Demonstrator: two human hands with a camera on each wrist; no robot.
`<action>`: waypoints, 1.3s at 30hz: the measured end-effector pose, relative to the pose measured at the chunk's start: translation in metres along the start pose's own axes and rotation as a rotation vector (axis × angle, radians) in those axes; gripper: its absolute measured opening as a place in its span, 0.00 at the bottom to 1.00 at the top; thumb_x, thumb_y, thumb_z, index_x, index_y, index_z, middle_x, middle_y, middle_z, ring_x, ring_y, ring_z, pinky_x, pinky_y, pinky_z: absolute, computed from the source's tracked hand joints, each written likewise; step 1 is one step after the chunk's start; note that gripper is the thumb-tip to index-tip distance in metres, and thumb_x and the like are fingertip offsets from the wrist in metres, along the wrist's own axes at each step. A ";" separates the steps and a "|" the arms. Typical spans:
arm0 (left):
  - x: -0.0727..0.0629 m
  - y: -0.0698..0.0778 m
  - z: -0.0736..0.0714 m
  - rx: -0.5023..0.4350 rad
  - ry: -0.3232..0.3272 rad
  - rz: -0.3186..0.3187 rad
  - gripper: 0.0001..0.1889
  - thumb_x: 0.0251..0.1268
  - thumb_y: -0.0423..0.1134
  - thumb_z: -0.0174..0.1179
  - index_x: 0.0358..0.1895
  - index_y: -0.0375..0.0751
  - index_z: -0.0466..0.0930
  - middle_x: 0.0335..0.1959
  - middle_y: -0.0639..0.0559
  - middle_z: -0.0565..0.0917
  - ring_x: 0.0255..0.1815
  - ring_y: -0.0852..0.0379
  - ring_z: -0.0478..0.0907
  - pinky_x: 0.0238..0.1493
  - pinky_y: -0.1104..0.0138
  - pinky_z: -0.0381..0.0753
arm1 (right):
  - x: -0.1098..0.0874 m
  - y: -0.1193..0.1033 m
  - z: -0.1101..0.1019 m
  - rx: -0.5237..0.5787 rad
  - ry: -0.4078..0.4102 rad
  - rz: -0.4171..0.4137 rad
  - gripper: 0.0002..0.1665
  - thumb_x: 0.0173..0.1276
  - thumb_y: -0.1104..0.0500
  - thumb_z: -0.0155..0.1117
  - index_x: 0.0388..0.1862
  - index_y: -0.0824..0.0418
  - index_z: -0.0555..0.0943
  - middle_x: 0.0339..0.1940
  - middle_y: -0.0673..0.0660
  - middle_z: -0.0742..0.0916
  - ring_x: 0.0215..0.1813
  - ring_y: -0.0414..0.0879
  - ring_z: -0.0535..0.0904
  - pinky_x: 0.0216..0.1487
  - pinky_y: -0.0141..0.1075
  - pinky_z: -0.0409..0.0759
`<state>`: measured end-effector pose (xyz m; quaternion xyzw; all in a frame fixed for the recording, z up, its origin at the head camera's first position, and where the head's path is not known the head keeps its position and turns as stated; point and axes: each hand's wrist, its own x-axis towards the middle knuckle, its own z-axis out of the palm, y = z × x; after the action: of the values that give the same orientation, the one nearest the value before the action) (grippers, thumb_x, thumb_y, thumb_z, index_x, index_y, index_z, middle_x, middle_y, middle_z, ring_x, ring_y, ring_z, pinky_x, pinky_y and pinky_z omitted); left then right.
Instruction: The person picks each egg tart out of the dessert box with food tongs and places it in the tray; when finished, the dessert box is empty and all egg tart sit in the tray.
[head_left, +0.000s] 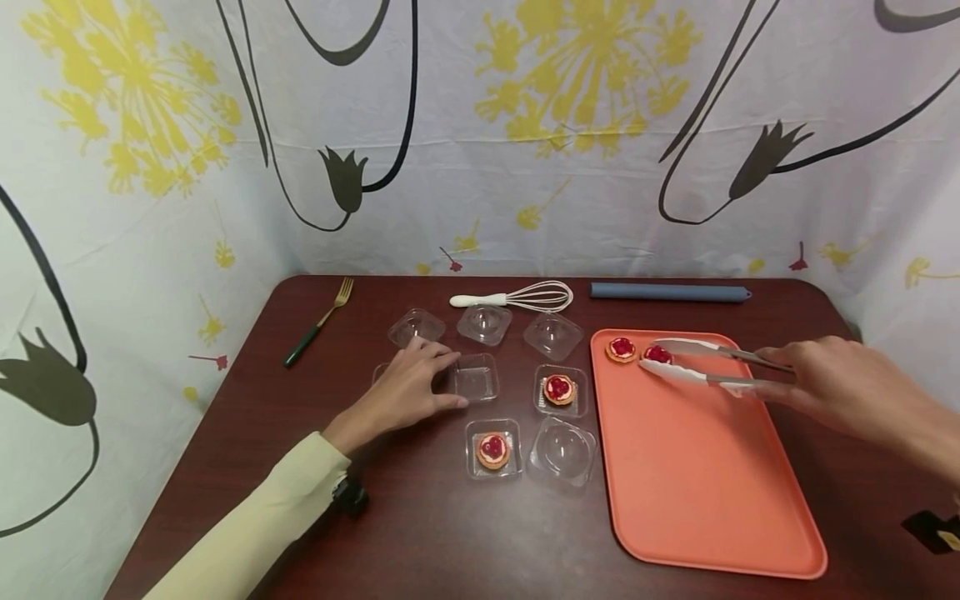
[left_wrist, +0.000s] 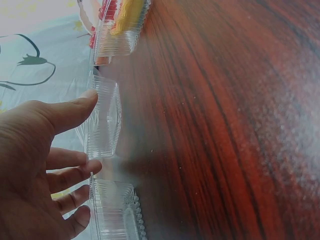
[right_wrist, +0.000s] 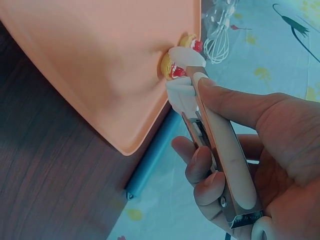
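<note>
A flowered cloth (head_left: pixel 450 208) hangs behind a dark reddish-brown surface (head_left: pixel 360 533). The left hand (head_left: pixel 411 379) has thumb and fingers spread wide at the near edge of a transparent container (head_left: pixel 480 382); its thumb overlaps the rim, though firm contact is hard to judge. Another container (head_left: pixel 379 372) is mostly hidden by that hand. The right hand (head_left: pixel 847 379) grips white-tipped tongs (head_left: pixel 682 374), their tips parted on either side of a red-topped tart (head_left: pixel 657 355) on the orange tray (head_left: pixel 712 483). The tips partly cover this tart, and whether they squeeze it cannot be told. A second tart (head_left: pixel 621 350) lies just beside it, near the tray's far left corner.

Left of the tray, two more tarts sit in containers, one farther (head_left: pixel 559 389), one nearer (head_left: pixel 492 450). A transparent domed lid (head_left: pixel 562 452) is beside the nearer; three more form a row behind, their outlines faint. Farther out lie a whisk (head_left: pixel 480 301), a blue rod (head_left: pixel 667 292) and a green-handled fork (head_left: pixel 303 344). The right forearm is cut off by the head view's edge.
</note>
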<state>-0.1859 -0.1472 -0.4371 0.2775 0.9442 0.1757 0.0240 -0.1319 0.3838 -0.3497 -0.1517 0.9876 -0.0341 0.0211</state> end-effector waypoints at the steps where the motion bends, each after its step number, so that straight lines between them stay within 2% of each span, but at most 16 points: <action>1: 0.000 0.000 0.000 -0.001 0.000 -0.001 0.43 0.62 0.57 0.81 0.73 0.32 0.81 0.69 0.41 0.84 0.71 0.42 0.73 0.73 0.44 0.75 | 0.000 0.000 0.000 0.000 -0.002 0.001 0.33 0.71 0.37 0.78 0.58 0.64 0.92 0.39 0.57 0.94 0.39 0.53 0.88 0.39 0.64 0.84; 6: -0.001 -0.001 0.000 -0.001 -0.004 -0.003 0.43 0.63 0.57 0.81 0.74 0.33 0.81 0.69 0.41 0.84 0.71 0.42 0.73 0.73 0.44 0.75 | 0.000 -0.001 -0.001 0.004 0.000 0.002 0.32 0.71 0.39 0.79 0.58 0.64 0.92 0.41 0.57 0.94 0.38 0.51 0.87 0.39 0.63 0.84; 12: -0.001 -0.001 0.001 0.000 -0.005 -0.001 0.43 0.63 0.57 0.81 0.74 0.33 0.81 0.69 0.41 0.83 0.71 0.42 0.73 0.72 0.44 0.76 | -0.002 -0.002 -0.003 0.015 0.014 0.006 0.33 0.70 0.40 0.80 0.58 0.67 0.91 0.43 0.60 0.94 0.41 0.56 0.89 0.41 0.64 0.85; 18: -0.001 0.000 0.001 0.004 -0.004 0.001 0.43 0.63 0.57 0.81 0.74 0.32 0.81 0.69 0.41 0.83 0.71 0.42 0.73 0.72 0.44 0.76 | -0.004 -0.002 -0.006 0.033 0.018 0.012 0.34 0.69 0.40 0.81 0.58 0.67 0.91 0.45 0.62 0.94 0.41 0.56 0.89 0.41 0.63 0.85; 24: -0.001 0.000 0.001 0.005 -0.006 -0.004 0.43 0.63 0.57 0.81 0.74 0.32 0.81 0.69 0.41 0.83 0.71 0.42 0.73 0.73 0.44 0.76 | -0.006 -0.001 -0.005 0.046 0.073 -0.008 0.28 0.66 0.39 0.83 0.54 0.58 0.94 0.41 0.53 0.94 0.37 0.49 0.86 0.37 0.55 0.84; 26: -0.001 0.000 0.001 0.003 -0.007 -0.009 0.43 0.63 0.57 0.81 0.74 0.33 0.81 0.69 0.41 0.83 0.71 0.42 0.73 0.73 0.44 0.75 | -0.006 -0.001 -0.006 0.046 0.087 -0.013 0.26 0.66 0.40 0.83 0.52 0.57 0.94 0.39 0.52 0.94 0.36 0.50 0.86 0.37 0.55 0.83; 29: -0.001 0.000 0.001 0.002 -0.006 -0.011 0.43 0.63 0.57 0.81 0.74 0.33 0.81 0.69 0.41 0.83 0.71 0.42 0.73 0.73 0.44 0.75 | -0.005 -0.002 -0.008 0.045 0.087 -0.006 0.28 0.66 0.40 0.83 0.53 0.60 0.94 0.40 0.54 0.94 0.36 0.50 0.86 0.37 0.56 0.83; 33: -0.001 0.000 0.000 -0.002 -0.004 -0.012 0.43 0.63 0.57 0.81 0.74 0.33 0.81 0.69 0.41 0.83 0.71 0.42 0.73 0.73 0.44 0.75 | -0.005 -0.004 -0.011 0.065 0.056 0.012 0.37 0.68 0.37 0.81 0.60 0.65 0.91 0.46 0.61 0.94 0.37 0.50 0.87 0.39 0.59 0.85; 39: 0.000 0.000 0.000 0.008 -0.005 -0.002 0.43 0.63 0.58 0.81 0.74 0.33 0.81 0.69 0.41 0.83 0.71 0.41 0.73 0.73 0.44 0.75 | -0.004 -0.010 -0.013 0.085 0.044 0.022 0.39 0.69 0.34 0.80 0.63 0.63 0.91 0.48 0.60 0.94 0.39 0.49 0.87 0.39 0.59 0.85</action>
<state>-0.1859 -0.1476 -0.4369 0.2771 0.9451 0.1712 0.0254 -0.1259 0.3766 -0.3355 -0.1392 0.9871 -0.0793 0.0063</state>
